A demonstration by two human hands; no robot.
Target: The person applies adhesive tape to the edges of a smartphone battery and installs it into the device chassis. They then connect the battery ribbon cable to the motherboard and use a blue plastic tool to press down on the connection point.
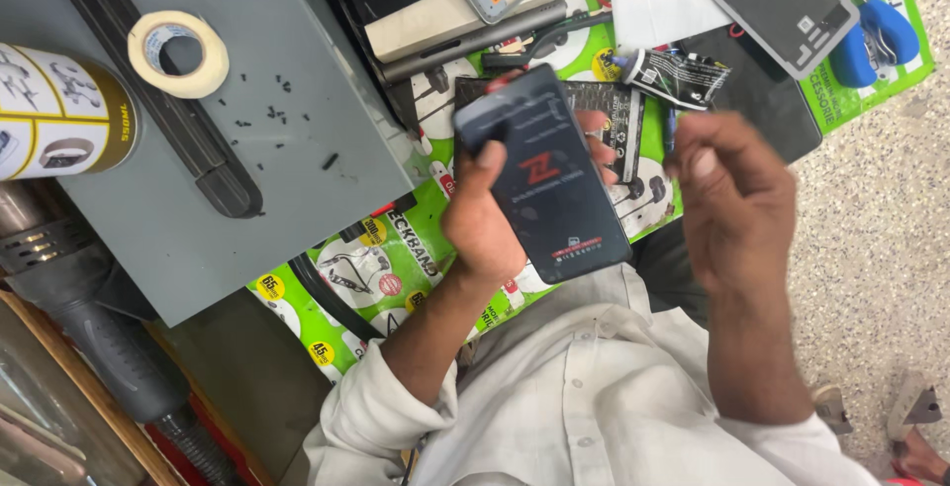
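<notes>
Phone (544, 174): dark, whole, held above the green mat (396, 248), left hand (485, 219) fingers clasped round its edges. Right hand (737, 199): beside the phone, fingers pinched together; contents cannot be told. Tape roll (178, 52), small black screws (272, 110): left of phone, untouched.

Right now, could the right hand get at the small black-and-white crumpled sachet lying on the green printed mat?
Probably yes: the right hand hovers apparently empty just below the black-and-white crumpled sachet, nothing lying between them.
</notes>
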